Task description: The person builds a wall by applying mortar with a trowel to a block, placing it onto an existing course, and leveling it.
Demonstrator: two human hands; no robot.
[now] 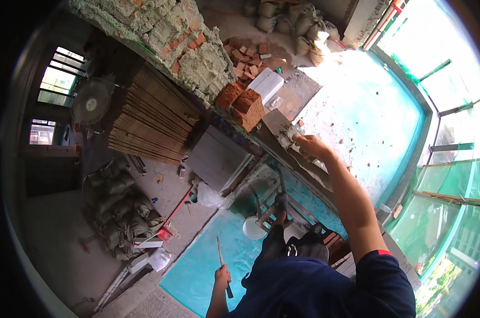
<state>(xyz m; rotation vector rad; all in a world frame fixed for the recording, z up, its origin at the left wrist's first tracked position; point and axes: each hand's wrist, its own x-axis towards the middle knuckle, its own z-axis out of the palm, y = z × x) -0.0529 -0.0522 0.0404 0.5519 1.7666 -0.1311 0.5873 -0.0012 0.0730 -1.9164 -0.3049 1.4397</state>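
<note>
My right hand [311, 146] is closed on the handle of a mortar-smeared trowel [276, 124], held over a narrow ledge [322, 177] just right of the red bricks [244, 108] stacked on the broken wall top. My left hand [222, 275] is low at the bottom centre, gripping the dark handle of a long, thin metal tool [220, 249] that points upward. Below me my dark shoe [281, 201] rests on a metal step frame [266, 217], beside a white bucket [253, 228].
The rough wall [187, 58] runs diagonally from upper left. Loose bricks [245, 61] and a white block [266, 85] lie beyond it. Filled sacks [113, 212], wooden boards [150, 116], grey panels [213, 159] and a fan [91, 103] stand below left. Green netting [446, 228] covers the right side.
</note>
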